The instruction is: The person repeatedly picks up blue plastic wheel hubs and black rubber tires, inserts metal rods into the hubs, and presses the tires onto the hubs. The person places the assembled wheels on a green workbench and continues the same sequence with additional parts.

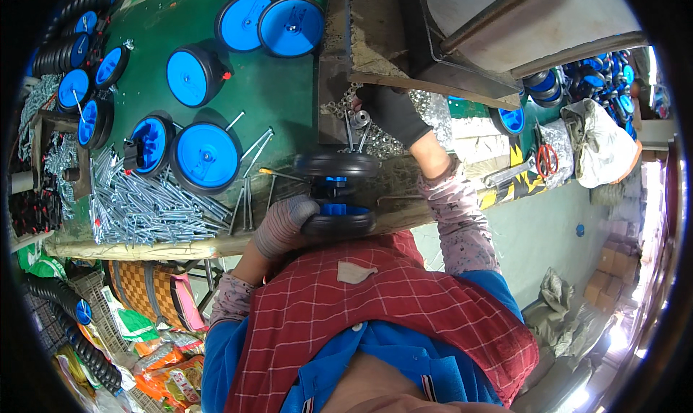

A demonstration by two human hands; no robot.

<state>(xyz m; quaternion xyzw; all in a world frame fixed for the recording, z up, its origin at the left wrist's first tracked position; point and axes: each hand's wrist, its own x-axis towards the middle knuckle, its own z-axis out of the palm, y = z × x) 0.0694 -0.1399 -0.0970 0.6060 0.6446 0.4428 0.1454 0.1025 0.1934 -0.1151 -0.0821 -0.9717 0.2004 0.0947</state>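
Left hand (283,225) clenched around the near black wheel (339,222), steadying the pair on edge; right hand (393,113) pinches a small nut (360,117) over the nut tray (404,135).

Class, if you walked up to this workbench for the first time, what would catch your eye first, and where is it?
Bright blue wheels with black tyres dot the green bench at upper left. Below them lies a silvery heap of metal rods. At centre, the gloved left hand steadies a pair of black wheels.
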